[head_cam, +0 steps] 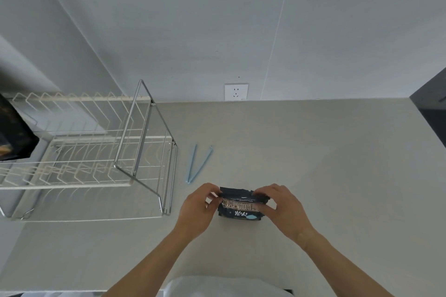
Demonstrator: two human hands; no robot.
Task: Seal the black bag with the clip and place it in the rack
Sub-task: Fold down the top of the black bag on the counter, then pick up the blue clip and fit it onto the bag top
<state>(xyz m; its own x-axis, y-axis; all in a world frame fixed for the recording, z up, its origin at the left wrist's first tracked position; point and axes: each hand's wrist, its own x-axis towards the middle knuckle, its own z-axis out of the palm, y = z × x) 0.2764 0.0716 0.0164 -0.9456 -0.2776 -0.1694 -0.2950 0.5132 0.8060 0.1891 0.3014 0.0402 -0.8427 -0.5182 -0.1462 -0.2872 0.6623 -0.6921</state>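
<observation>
A small black bag (240, 207) with pale lettering stands on the grey counter in front of me. My left hand (199, 207) pinches its top left corner and my right hand (280, 207) pinches its top right corner, with the top edge folded between them. A light blue clip (198, 164) lies spread in a narrow V on the counter, just beyond the bag and apart from both hands. The wire rack (96, 152), white with a chrome frame, stands to the left of the clip.
A dark object (14, 132) rests at the rack's far left end. A wall socket (236, 91) sits on the back wall above the counter (313, 164). A dark panel (432, 103) borders the counter's right edge.
</observation>
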